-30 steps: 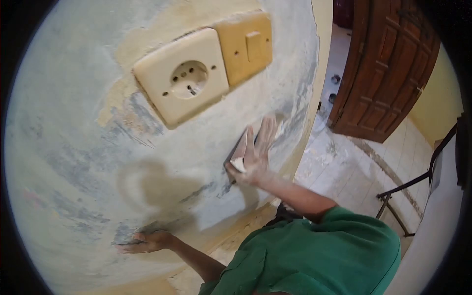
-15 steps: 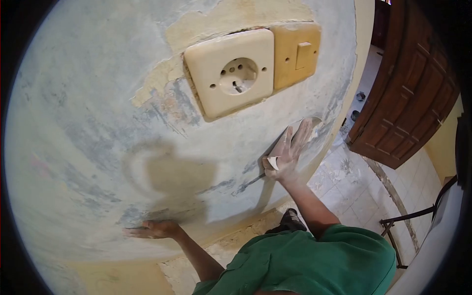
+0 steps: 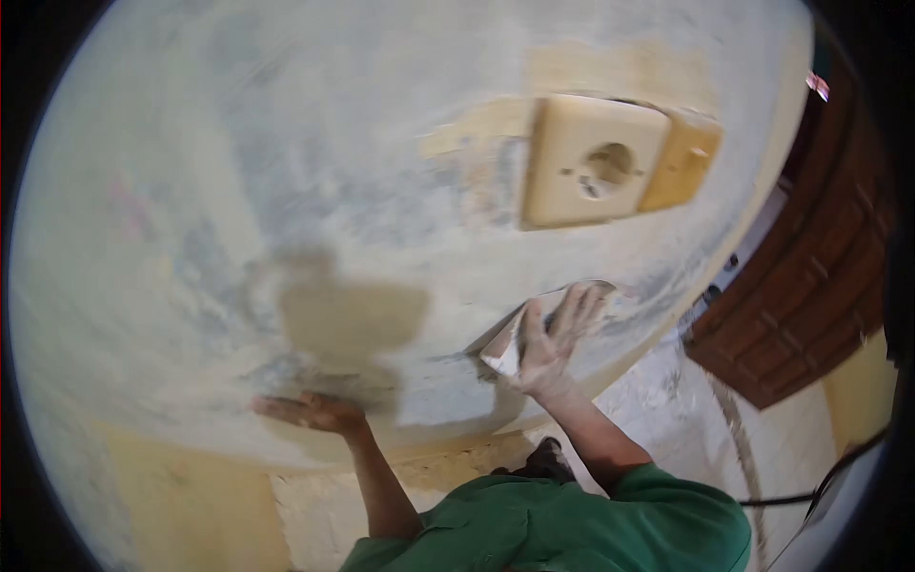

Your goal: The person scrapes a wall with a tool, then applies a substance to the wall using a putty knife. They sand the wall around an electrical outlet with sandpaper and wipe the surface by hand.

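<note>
Flat on the patchy wall (image 3: 219, 315) lies a sheet of sandpaper (image 3: 505, 345), pale on its folded edge. My right hand (image 3: 558, 338), dusty white, presses on the sheet with its fingers spread. At lower left, my left hand (image 3: 310, 412) rests against the wall with its fingers stretched out and nothing in it. Above my right hand are a cream wall socket (image 3: 596, 162) and a yellow switch (image 3: 681, 162). The view is slightly blurred.
A brown wooden door (image 3: 801, 276) stands at the right. Below it the tiled floor (image 3: 658, 410) is dusty with white debris. My shoe (image 3: 548, 458) shows under the wall, and a dark bar (image 3: 777, 500) juts in at the lower right.
The view has shifted, so the socket and switch appear further right and lower. My right hand appears lower, with more of the sandpaper showing. My left hand still touches the wall.
</note>
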Available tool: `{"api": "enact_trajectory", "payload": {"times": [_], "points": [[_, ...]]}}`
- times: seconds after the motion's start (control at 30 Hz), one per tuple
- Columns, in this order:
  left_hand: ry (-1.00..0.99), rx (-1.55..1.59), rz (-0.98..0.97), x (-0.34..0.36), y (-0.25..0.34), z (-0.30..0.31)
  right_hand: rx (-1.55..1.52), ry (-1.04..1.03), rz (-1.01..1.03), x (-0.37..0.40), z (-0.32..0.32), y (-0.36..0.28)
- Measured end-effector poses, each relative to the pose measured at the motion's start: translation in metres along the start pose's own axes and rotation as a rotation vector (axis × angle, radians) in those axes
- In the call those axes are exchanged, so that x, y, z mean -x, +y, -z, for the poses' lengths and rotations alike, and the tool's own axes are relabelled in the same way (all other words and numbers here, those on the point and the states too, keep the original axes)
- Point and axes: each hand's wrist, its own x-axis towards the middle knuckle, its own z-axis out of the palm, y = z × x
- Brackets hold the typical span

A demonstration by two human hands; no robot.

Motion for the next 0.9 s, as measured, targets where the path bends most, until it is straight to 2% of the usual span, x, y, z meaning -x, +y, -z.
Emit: {"api": "enact_trajectory", "payload": {"times": [0.07,0.1,0.2,0.23,0.3,0.37,0.4,0.43,0.5,0.57,0.6,0.63,0.67,0.7,0.77,0.8,0.83,0.9], "points": [[0.005,-0.03,0.016,-0.005,-0.001,0.003,0.088,0.024,0.132,-0.018,0.009,0.018],[-0.013,-0.019,0.004,-0.006,-0.001,0.005,0.095,0.119,0.05,-0.036,0.014,0.028],[0.005,-0.032,0.209,-0.019,-0.045,0.007,0.041,0.282,-0.259,-0.039,0.023,0.099],[0.025,0.004,0.311,-0.023,-0.06,0.007,-0.015,0.291,-0.528,-0.038,0.029,0.1],[0.075,0.074,0.438,-0.027,-0.073,0.008,0.031,0.295,-0.336,-0.042,0.033,0.091],[0.123,0.142,0.561,-0.026,-0.09,0.006,0.014,0.303,-0.269,-0.021,0.011,0.067],[0.132,0.111,0.547,-0.021,-0.105,0.005,-0.117,0.347,-0.026,-0.004,-0.005,0.067],[0.137,0.076,0.533,-0.016,-0.122,0.004,0.089,0.218,-0.064,-0.007,0.003,0.037],[0.204,0.239,0.698,-0.021,-0.158,0.004,0.173,0.107,-0.012,0.009,0.008,0.054],[0.235,0.386,1.016,-0.04,-0.179,0.015,0.21,0.096,0.034,-0.001,0.024,0.075],[0.249,0.37,1.02,-0.044,-0.207,0.021,0.262,0.109,0.072,-0.008,0.03,0.089],[0.15,0.645,1.074,-0.043,-0.243,0.026,0.247,0.098,0.08,-0.003,0.031,0.112],[0.047,0.925,1.111,-0.041,-0.266,0.028,0.148,0.173,-0.133,0.011,0.027,0.14],[0.063,0.92,1.112,-0.042,-0.275,0.028,0.047,0.248,-0.347,0.018,0.025,0.158],[0.066,0.86,1.151,-0.042,-0.288,0.026,-0.37,0.323,-0.688,0.018,0.027,0.168],[0.099,0.866,1.137,-0.037,-0.293,0.023,-0.322,0.407,-0.663,0.009,0.021,0.14],[0.136,0.864,1.122,-0.031,-0.299,0.019,-0.393,0.502,-0.599,0.025,0.007,0.148],[0.072,0.732,0.934,0.007,-0.414,0.001,-0.098,0.461,-0.327,0.03,-0.007,0.091]]}}
